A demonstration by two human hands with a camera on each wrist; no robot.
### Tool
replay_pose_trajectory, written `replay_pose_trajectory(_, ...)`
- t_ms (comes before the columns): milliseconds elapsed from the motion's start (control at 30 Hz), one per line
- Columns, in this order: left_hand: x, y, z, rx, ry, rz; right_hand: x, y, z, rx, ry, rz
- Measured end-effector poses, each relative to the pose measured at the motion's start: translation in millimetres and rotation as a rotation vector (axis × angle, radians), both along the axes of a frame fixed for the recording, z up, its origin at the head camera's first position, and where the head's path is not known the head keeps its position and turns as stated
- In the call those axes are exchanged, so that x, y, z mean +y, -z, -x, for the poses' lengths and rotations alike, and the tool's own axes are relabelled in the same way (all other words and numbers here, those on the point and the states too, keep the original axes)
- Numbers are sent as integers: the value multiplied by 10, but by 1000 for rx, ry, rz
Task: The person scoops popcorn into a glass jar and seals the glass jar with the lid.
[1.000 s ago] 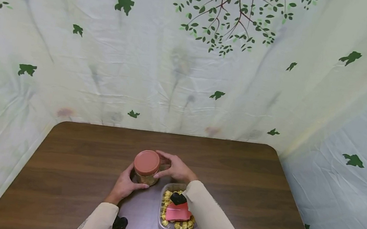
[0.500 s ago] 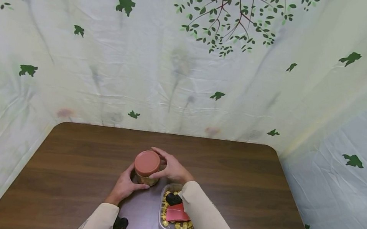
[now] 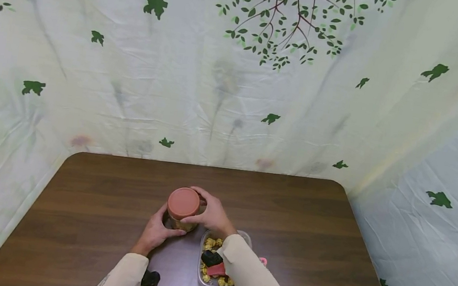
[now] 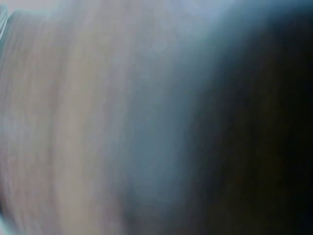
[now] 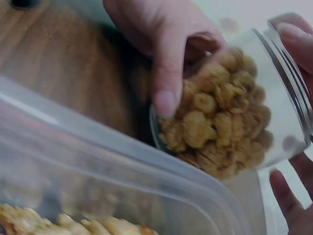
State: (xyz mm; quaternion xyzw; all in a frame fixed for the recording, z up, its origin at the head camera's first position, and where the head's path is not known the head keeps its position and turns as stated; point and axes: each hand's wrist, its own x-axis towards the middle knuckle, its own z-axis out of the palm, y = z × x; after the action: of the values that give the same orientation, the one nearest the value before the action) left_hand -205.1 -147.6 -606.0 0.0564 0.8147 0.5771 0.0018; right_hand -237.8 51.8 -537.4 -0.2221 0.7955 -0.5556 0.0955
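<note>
A clear jar with a pink lid stands upright near the middle of the table in the head view. Caramel-coloured popcorn half fills it, as the right wrist view shows. My left hand grips the jar's lower body, its thumb across the near side. Around the lid, my right hand curls its thumb and fingers from the right. In the right wrist view the fingers lie at the lid's rim. The left wrist view is a blur.
Just right of the jar, a clear plastic tub holds more popcorn and a pink object. My right forearm covers part of it. A pink ring-shaped end shows beyond the sleeve. Brown wooden table lies underneath.
My right hand has turned about the lid, its thumb shifting left and its wrist swinging left and nearer. My left hand and the jar stay in place.
</note>
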Motion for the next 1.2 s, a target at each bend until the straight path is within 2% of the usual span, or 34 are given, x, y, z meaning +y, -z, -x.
replay_pose_trajectory(333,-13,8,2,-10,17,-37,-156,-34,-220,25,211,-49)
replay_pose_trajectory(500,-24,10,8,-14,21,-40,-202,-38,-273,57,255,-95)
replay_pose_trajectory(533,-24,10,8,-10,23,-38,-200,-35,-273,53,251,-99)
replay_pose_trajectory(567,-16,-43,-7,-16,26,-35,-195,-31,-272,44,241,-97)
replay_pose_trajectory(633,-18,-36,-4,-15,30,-29,-171,-24,-248,30,204,-90)
replay_pose_trajectory(767,-21,-34,2,-23,32,-24,-104,-40,-153,-26,100,-31)
replay_pose_trajectory(800,-29,19,20,-17,30,-24,-84,-44,-121,-36,71,-22)
replay_pose_trajectory(867,-26,14,21,-16,23,-20,-53,-59,-61,-65,17,-4)
replay_pose_trajectory(1033,-16,5,15,-16,8,4,4,-41,83,-62,-109,-26)
replay_pose_trajectory(1100,-14,1,11,-18,8,0,12,-26,116,-51,-130,-31)
replay_pose_trajectory(1200,-15,-6,7,-18,6,-3,6,-2,122,-32,-114,-42)
